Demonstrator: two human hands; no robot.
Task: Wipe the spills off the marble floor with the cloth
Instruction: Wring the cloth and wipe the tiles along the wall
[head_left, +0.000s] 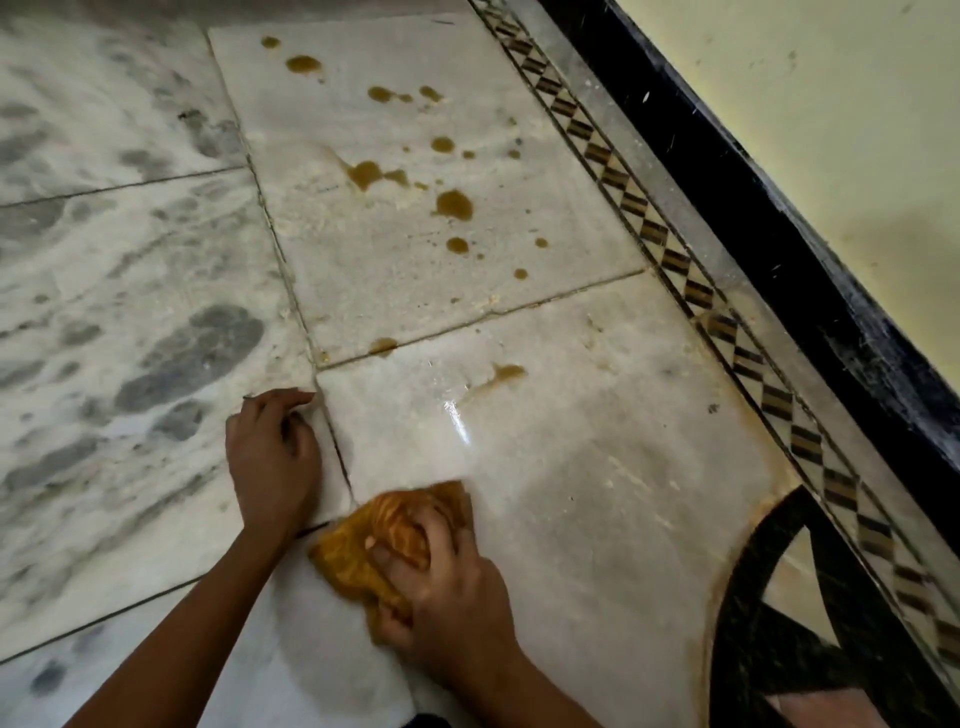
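Right hand (441, 587) fingers curled round one cloth (353, 551); left hand (272, 457) relaxed on floor (597, 467), empty. Over ten spills (454, 204) ahead, border (654, 231) right.

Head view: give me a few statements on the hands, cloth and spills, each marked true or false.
1. The right hand grips the orange cloth. True.
2. The left hand holds the cloth too. False: it rests on the marble floor beside the cloth, holding nothing.
3. Brown spills lie on the tile beyond the hands. True.
4. The cloth covers the biggest cluster of spills. False: it sits on the nearer tile, apart from that cluster.
5. A black skirting runs along the wall on the right. True.
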